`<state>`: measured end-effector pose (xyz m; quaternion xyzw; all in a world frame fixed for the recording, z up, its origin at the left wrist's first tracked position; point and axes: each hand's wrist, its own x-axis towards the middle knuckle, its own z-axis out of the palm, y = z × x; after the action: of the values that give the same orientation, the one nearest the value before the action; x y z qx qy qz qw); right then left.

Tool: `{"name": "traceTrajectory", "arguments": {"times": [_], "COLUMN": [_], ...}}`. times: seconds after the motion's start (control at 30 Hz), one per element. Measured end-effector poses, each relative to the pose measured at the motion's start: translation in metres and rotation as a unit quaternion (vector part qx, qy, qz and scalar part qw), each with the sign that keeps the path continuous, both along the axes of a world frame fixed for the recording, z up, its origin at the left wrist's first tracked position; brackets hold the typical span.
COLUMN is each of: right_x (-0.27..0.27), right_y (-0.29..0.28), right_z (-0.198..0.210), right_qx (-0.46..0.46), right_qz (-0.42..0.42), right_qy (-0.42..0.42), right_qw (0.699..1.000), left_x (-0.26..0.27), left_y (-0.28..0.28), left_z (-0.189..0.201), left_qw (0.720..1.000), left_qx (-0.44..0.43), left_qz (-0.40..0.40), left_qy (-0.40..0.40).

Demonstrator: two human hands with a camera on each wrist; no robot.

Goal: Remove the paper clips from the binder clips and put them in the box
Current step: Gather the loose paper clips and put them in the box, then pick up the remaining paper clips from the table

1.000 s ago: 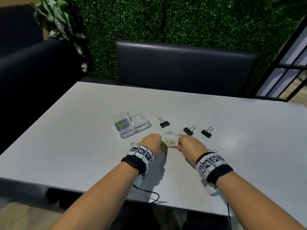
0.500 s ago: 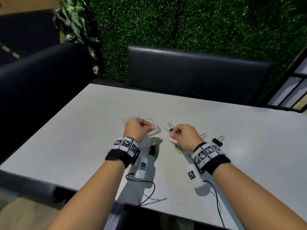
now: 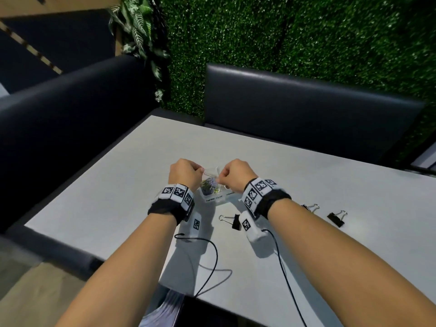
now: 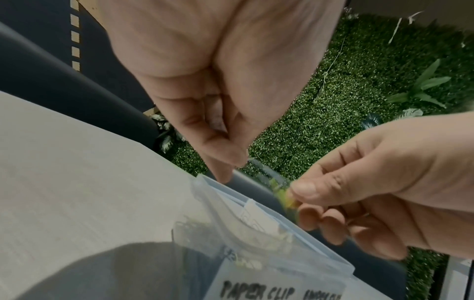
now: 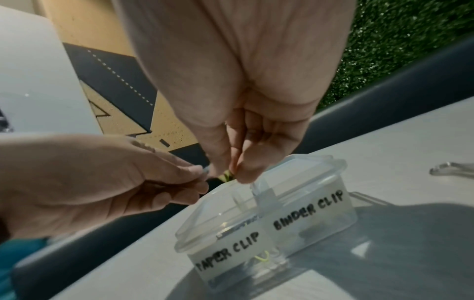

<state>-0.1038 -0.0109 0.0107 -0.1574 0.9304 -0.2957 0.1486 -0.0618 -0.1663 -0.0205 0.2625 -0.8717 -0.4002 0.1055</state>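
Both hands have come forward from over the loose clips to above the box [image 3: 213, 197], and the camera has tipped further down since half a second ago. Right hand [image 3: 236, 174] fingers [image 4: 302, 189] pinch a blurred yellow-green paper clip [image 4: 282, 194] between thumb and forefinger, right over the box's left compartment. Left hand [image 3: 185, 173] fingers [image 4: 223, 160] are curled, thumb against forefinger, nipping something thin and grey [image 4: 259, 165] that runs toward the right hand; whether that is wire or another clip, I cannot tell. Below them the clear box stands on the bench [image 3: 306, 180], its lid [image 5: 256, 192] tipped up, with labels reading PAPER CLIP on the left half and BINDER CLIP on the right. Coloured paper clips [image 3: 211, 186] already lie in the left half. Nearer the person, a black binder clip [image 3: 232, 221] lies on the bench beside the right wrist camera, and two more binder clips [image 3: 336, 218] lie off to the right, well apart from the box.
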Motion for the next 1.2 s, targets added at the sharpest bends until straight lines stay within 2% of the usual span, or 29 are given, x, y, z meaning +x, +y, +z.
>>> {"name": "traceTrajectory", "arguments": {"times": [0.1, 0.17, 0.23, 0.37, 0.5, 0.57, 0.7, 0.77, 0.8, 0.87, 0.93, 1.07, 1.2], "right_x": [0.003, 0.005, 0.007, 0.019, 0.040, 0.047, 0.048, 0.044, 0.042, 0.039, 0.039, 0.043, 0.053], "right_y": [0.012, 0.030, 0.059, 0.142, 0.216, 0.233, 0.228, 0.215, 0.210, 0.203, 0.203, 0.209, 0.211], "right_z": [-0.003, -0.003, -0.001, -0.002, -0.015, -0.026, -0.046, -0.050, -0.052, -0.055, -0.059, -0.065, -0.069], "right_qx": [-0.050, -0.076, -0.073, -0.032, 0.030, 0.059, 0.109, 0.124, 0.139, 0.202, 0.228, 0.196, 0.134], "right_qz": [-0.012, -0.032, -0.040, -0.090, -0.151, -0.146, -0.073, -0.013, 0.026, 0.090, 0.094, 0.048, -0.039], "right_qy": [-0.004, 0.007, 0.019, 0.041, 0.029, 0.008, 0.020, 0.025, 0.025, 0.015, 0.008, 0.034, 0.018], "right_qw": [0.999, 0.997, 0.996, 0.995, 0.988, 0.987, 0.991, 0.992, 0.990, 0.975, 0.969, 0.979, 0.990], "left_x": [0.006, 0.013, 0.022, 0.031, 0.029, 0.025, 0.014, 0.011, 0.007, 0.003, 0.000, 0.006, 0.008], "left_y": [0.000, 0.007, 0.023, 0.068, 0.115, 0.139, 0.172, 0.180, 0.181, 0.182, 0.179, 0.174, 0.175], "left_z": [0.006, 0.013, 0.022, 0.028, 0.015, 0.006, -0.013, -0.016, -0.019, -0.024, -0.030, -0.033, -0.038], "left_qw": [0.999, 0.999, 0.998, 0.978, 0.929, 0.898, 0.837, 0.808, 0.803, 0.803, 0.822, 0.862, 0.884], "left_qx": [-0.012, -0.027, -0.032, -0.039, -0.070, -0.128, -0.270, -0.312, -0.324, -0.330, -0.299, -0.224, -0.179], "left_qz": [0.025, 0.011, -0.040, -0.204, -0.357, -0.411, -0.463, -0.482, -0.483, -0.479, -0.471, -0.443, -0.415], "left_qy": [0.017, 0.032, 0.040, 0.006, -0.064, -0.092, -0.113, -0.132, -0.134, -0.131, -0.119, -0.105, -0.119]}}
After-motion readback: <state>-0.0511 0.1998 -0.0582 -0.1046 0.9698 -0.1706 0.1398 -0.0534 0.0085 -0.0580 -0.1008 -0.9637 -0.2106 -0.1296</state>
